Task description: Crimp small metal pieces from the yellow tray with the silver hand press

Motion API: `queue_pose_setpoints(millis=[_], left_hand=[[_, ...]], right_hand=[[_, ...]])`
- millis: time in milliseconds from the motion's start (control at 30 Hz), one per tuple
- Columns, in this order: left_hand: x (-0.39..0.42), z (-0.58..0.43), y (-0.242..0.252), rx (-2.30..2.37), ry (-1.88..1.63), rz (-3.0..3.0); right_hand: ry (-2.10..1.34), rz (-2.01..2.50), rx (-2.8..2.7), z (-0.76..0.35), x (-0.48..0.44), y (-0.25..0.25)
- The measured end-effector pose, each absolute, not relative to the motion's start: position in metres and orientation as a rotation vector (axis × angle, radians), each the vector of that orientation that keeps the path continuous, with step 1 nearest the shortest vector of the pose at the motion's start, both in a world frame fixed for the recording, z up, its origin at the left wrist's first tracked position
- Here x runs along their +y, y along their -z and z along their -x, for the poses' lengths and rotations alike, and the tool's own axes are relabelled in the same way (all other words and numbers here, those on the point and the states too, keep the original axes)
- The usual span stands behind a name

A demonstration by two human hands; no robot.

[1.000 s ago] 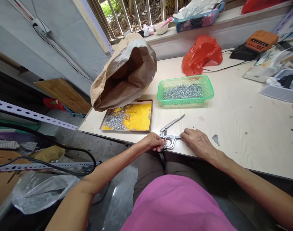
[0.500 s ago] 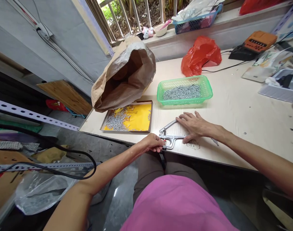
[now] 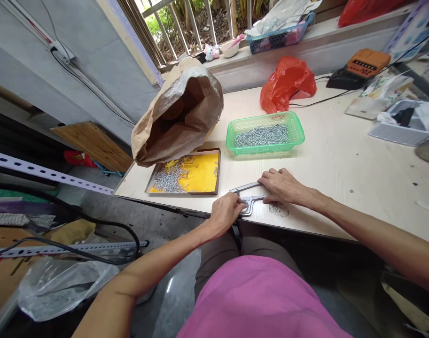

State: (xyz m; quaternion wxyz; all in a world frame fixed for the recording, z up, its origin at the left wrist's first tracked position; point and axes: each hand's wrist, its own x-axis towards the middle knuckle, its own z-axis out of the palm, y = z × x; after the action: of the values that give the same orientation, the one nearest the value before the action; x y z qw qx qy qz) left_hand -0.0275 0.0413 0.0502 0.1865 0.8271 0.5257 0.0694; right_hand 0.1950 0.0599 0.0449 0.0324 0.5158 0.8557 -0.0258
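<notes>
A grey metal pair of spring-loaded pliers lies at the table's front edge, with its two handles pointing right. My right hand is closed round the handle ends, its fingers over the upper one and the thumb by the lower. At the jaw end, my left hand is closed on the pliers' head and covers most of the jaw and spring. Whether a small part sits between those fingers is hidden. Left of the pliers, a shallow cardboard tray with a yellow bottom holds many small silvery metal pieces.
Behind the pliers stands a green plastic basket of similar metal pieces. A large brown paper bag leans open over the tray. Farther back lie a red plastic bag, an orange battery on a charger and a grey bin.
My right hand has closed further, bringing the handles nearer together. My left hand has shifted up over the jaw, hiding the small red part and spring seen before.
</notes>
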Motion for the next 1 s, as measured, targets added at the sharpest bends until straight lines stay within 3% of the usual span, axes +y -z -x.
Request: queue_pose_setpoints(millis=[133, 300, 867, 1000], left_hand=[[0.051, -0.002, -0.049, 1.215, -0.176, -2.739], [0.078, -0.017, -0.041, 1.007, 0.008, -2.831], [0.074, -0.022, -0.037, 1.084, -0.054, -2.748], [0.053, -0.013, -0.021, 1.045, -0.286, -2.798]], right_hand=[[0.058, -1.634, 2.594, -0.194, 0.052, -0.046], [0.142, -1.625, 2.585, -0.199, 0.051, -0.05], [0.056, -1.657, 2.699, -0.203, 0.041, -0.036], [0.059, -1.567, 2.757, -0.216, 0.046, -0.034]])
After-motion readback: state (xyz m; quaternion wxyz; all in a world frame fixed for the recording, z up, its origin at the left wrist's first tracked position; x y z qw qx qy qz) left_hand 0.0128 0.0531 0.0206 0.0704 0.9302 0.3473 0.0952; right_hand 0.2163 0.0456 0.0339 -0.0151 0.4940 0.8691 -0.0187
